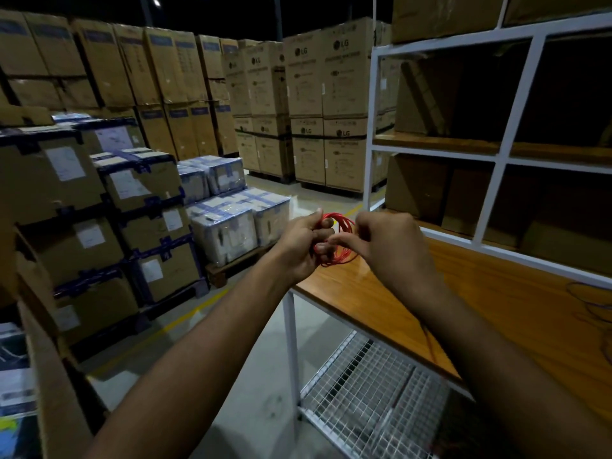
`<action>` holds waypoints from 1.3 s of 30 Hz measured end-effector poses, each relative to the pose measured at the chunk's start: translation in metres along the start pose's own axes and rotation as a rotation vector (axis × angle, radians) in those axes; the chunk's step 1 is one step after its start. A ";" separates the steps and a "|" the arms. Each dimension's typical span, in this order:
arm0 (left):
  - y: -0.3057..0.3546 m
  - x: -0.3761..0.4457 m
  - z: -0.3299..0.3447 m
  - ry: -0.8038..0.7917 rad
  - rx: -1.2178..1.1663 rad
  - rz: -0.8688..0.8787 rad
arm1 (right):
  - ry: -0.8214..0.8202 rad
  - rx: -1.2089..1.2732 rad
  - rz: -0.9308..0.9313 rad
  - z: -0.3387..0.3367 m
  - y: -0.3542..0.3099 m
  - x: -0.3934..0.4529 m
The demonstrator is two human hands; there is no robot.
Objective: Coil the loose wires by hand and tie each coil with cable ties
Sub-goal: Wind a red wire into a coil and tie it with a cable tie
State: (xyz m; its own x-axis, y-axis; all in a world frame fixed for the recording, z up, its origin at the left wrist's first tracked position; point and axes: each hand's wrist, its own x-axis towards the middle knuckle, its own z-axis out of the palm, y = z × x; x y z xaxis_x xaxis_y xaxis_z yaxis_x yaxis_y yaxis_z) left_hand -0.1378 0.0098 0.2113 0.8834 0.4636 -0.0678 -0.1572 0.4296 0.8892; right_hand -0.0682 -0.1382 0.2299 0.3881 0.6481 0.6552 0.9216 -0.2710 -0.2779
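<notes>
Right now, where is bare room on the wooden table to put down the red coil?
The wooden table is bare just under the red coil, between its front edge and the white shelf frame. Loose wires crowd the far right.

Both arms are reaching forward over the corner of a wooden table (pixel 480 313), where the left hand (pixel 303 241) is gripping a red wire coil (pixel 341 241) with its fingers curled through the loops. The right hand (pixel 385 241) is touching the coil's other side with fingers bent. Stacked cardboard boxes (pixel 308 104) are standing behind, and a white shelf frame (pixel 369 127) is rising at the right.
</notes>
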 end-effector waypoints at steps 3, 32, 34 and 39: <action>0.002 0.001 -0.003 -0.047 -0.106 -0.003 | -0.443 0.420 0.120 -0.009 0.015 0.008; 0.020 0.010 -0.030 -0.081 -0.243 0.099 | -0.546 0.478 0.570 0.074 0.056 -0.035; 0.014 0.017 -0.030 -0.041 -0.217 0.101 | -0.522 0.068 0.260 0.070 0.032 -0.035; -0.002 0.024 -0.024 0.023 -0.067 0.091 | -0.397 -0.174 -0.290 0.036 -0.004 -0.024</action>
State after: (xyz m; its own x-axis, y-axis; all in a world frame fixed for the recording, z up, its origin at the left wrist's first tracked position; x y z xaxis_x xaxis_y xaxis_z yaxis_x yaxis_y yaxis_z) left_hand -0.1270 0.0389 0.1973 0.8538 0.5207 0.0008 -0.2664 0.4355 0.8599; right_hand -0.0809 -0.1273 0.1896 0.1170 0.9249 0.3617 0.9910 -0.1327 0.0188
